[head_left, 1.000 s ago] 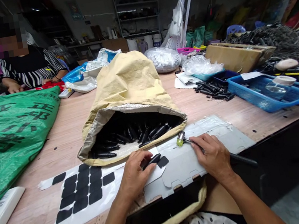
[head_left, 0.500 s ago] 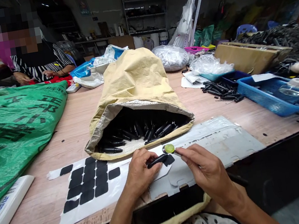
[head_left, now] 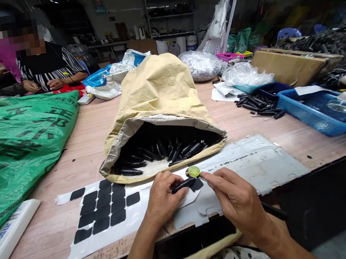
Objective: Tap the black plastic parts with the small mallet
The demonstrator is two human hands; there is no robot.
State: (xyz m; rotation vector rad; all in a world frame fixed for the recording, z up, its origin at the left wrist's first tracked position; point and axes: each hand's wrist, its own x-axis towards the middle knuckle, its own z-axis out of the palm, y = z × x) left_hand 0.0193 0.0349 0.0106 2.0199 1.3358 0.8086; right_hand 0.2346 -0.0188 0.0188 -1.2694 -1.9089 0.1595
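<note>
My left hand [head_left: 162,197] is closed on a slim black pen-like tube [head_left: 182,185], held almost level above the white sheet. My right hand [head_left: 237,196] pinches a thin tool with a round yellow-green piece [head_left: 194,171] at its tip. Its dark handle [head_left: 274,210] sticks out behind the palm. The round piece is just above the tube's right end; whether they touch, I cannot tell. Below lies a black square patch [head_left: 197,184]. A white sheet with several black rounded squares [head_left: 103,212] spreads to the left. Beyond both hands, a tan sack [head_left: 160,83] opens toward me, with several black tubes [head_left: 159,149] inside.
A grey board [head_left: 252,169] lies along the table's front edge. At left are a green woven sack [head_left: 23,145] and a white device [head_left: 10,240]. On the right stand a blue basket [head_left: 317,116] and loose black parts [head_left: 257,104]. Two people sit at the back left.
The yellow-green piece and my right hand have shifted slightly left, closer to the tube. More of the tool's dark handle shows behind my right hand. My left hand keeps its hold.
</note>
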